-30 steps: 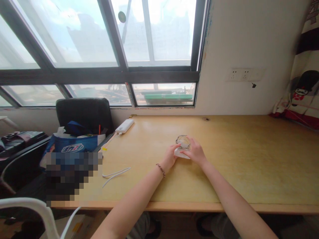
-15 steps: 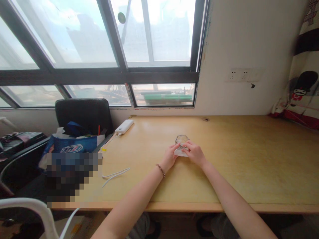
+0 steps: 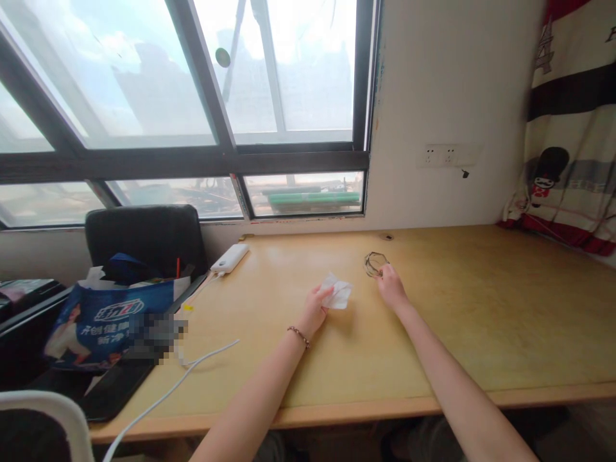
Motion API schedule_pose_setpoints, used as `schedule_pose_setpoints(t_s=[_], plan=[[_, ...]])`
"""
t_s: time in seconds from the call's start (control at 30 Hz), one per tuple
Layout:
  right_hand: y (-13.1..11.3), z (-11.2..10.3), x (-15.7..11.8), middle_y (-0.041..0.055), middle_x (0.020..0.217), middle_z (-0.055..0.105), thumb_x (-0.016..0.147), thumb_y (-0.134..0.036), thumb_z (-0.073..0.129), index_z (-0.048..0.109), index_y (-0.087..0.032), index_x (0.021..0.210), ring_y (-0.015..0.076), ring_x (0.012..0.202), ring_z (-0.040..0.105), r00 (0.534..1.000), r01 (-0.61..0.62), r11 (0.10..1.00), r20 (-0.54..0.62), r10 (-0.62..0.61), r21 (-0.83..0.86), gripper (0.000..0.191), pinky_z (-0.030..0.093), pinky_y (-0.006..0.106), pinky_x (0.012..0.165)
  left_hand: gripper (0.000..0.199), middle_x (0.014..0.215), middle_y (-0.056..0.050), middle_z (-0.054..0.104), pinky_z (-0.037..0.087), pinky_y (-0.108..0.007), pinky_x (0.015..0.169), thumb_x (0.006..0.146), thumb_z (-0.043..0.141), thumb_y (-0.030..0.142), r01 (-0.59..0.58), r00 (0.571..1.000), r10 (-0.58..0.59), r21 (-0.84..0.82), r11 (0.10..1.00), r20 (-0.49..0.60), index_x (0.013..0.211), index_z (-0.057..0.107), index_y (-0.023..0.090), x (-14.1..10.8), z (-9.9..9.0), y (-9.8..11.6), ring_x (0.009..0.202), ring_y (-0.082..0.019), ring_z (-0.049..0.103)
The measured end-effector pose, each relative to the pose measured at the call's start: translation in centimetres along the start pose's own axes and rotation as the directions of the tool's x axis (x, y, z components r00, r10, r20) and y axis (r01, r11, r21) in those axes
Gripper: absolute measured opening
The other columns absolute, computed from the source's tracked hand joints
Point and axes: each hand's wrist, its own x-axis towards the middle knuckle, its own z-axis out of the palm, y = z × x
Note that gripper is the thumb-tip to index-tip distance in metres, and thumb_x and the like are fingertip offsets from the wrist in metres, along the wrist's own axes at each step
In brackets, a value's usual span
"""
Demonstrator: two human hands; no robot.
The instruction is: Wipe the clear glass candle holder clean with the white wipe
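My left hand [image 3: 315, 307] pinches a crumpled white tissue [image 3: 339, 294] between thumb and fingers, a little above the table. To its right, my right hand [image 3: 392, 289] is closed on one end of what look like thin dark-framed eyeglasses [image 3: 373, 264]. Their thin frame forms a loop pointing away from me, and its finer detail is too small to make out. Tissue and eyeglasses are apart from each other. A beaded bracelet [image 3: 300, 336] circles my left wrist.
Under my hands is a yellowish wooden table [image 3: 481, 308]. A white power bank [image 3: 231, 258] lies at its far left, with a white cable [image 3: 202, 359] nearer me. Left of the table, a black chair [image 3: 144, 231] holds a blue bag [image 3: 96, 321]. A curtain [image 3: 572, 147] hangs at right.
My hands were together, with the tissue against the eyeglasses. Now they have parted: the eyeglasses moved right and away in my right hand, while the tissue stayed in my left. The view shifted slightly.
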Motion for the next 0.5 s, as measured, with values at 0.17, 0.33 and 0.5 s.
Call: schedule_pose_setpoints(t_s=[0.17,0.33,0.5], plan=[[7.8,-1.9,3.8,0.0095,0.084,0.052,0.068,-0.015,0.053,0.052,-0.015,0.077,0.0196,0.074,0.05,0.993,-0.094,0.991,0.056,0.099,-0.092,0.009,0.04,0.033,0.069,0.026,0.083,-0.009,0.065,0.048,-0.026,0.064,0.064,0.064,0.021,-0.003,1.0,0.003,-0.026,1.0,-0.017,0.087,0.06,0.009,0.4,-0.5,-0.3,0.068,-0.016,0.061],[14.6,-4.2,6.3,0.0086,0.079,0.053,0.063,-0.015,0.06,0.052,-0.015,0.069,0.0189,0.071,0.05,0.976,-0.198,0.972,0.072,0.208,-0.125,0.009,0.039,0.034,0.068,0.026,0.083,-0.008,0.066,0.047,-0.023,0.062,0.064,0.064,0.022,-0.015,0.998,0.013,-0.029,0.999,-0.062,0.087,0.061,0.011,0.2,-0.3,0.1,0.067,-0.014,0.06],[18.0,-5.2,7.1,0.0071,0.083,0.053,0.065,-0.015,0.059,0.054,-0.014,0.072,0.0172,0.076,0.051,0.948,-0.236,0.947,0.162,0.273,-0.217,0.009,0.038,0.029,0.07,0.027,0.086,-0.008,0.066,0.046,-0.024,0.063,0.064,0.065,0.024,0.0,1.0,0.0,-0.022,1.0,-0.031,0.088,0.062,0.011,0.1,-0.2,0.2,0.068,-0.016,0.06]])
